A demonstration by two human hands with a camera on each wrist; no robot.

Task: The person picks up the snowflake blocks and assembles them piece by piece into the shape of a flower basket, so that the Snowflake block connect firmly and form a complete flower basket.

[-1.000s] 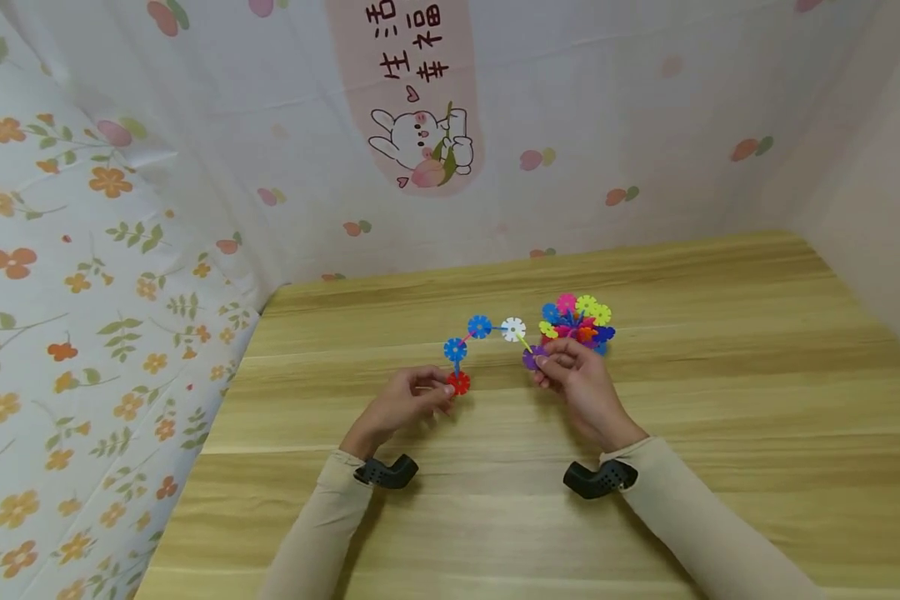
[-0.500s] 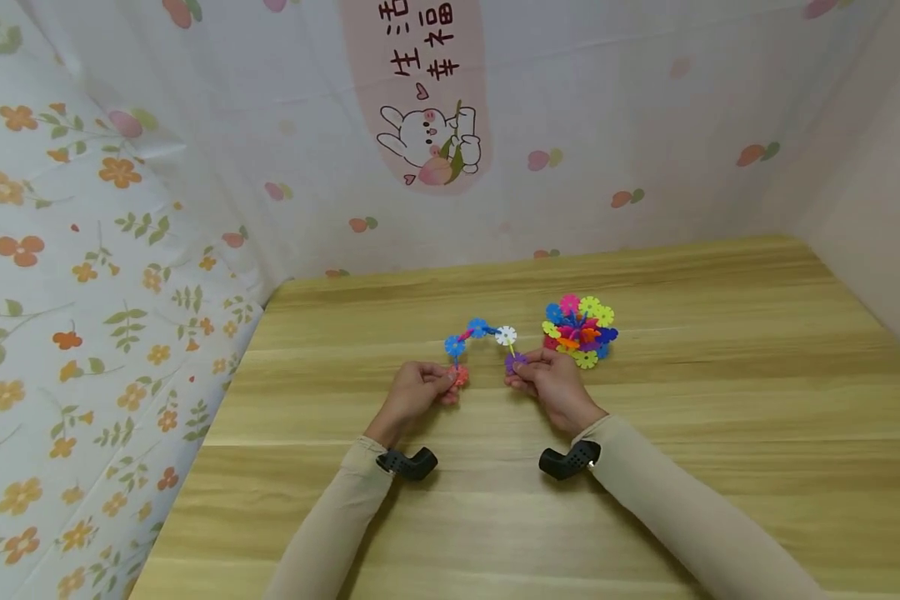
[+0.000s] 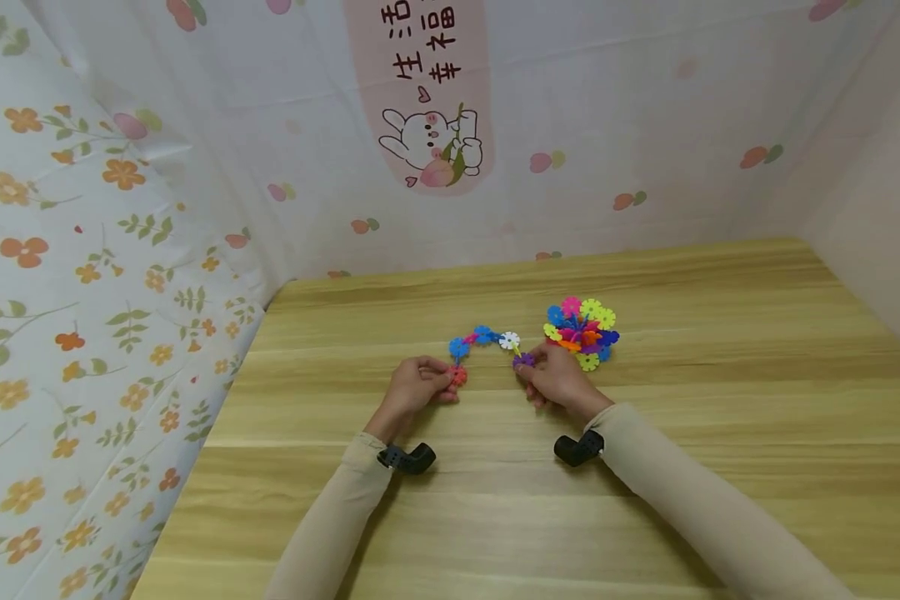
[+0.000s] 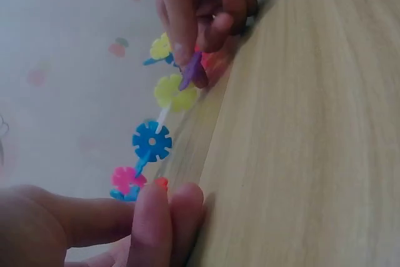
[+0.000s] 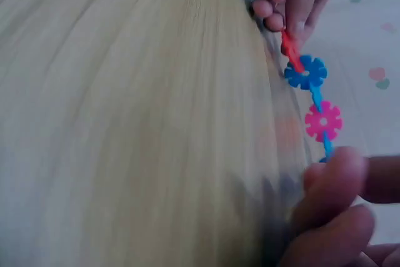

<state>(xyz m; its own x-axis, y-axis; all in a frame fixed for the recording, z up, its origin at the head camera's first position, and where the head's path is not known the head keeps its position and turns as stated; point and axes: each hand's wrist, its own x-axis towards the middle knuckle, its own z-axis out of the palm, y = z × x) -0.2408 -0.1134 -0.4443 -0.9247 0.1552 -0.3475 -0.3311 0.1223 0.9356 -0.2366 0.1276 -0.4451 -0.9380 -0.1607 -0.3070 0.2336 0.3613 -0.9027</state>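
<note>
A chain of slotted plastic snowflake discs bends in an arch between my two hands, with blue, pink, white and yellow pieces along it. At its left end my left hand pinches a red disc between thumb and fingers. The purple disc at the other end is pinched by my right hand. In the left wrist view the purple disc is seen edge-on at the right fingertips. The right wrist view shows the red disc slotted into a blue one.
Just behind my right hand, a bushy cluster of joined snowflake discs in many colours sits on the wooden table. A patterned cloth hangs along the table's back edge, and a flowered one hangs at the left.
My right hand has come left with the purple disc, bringing the chain's ends closer, then shifted slightly back right. The arch now looks lower and flatter. My left hand keeps its pinch.
</note>
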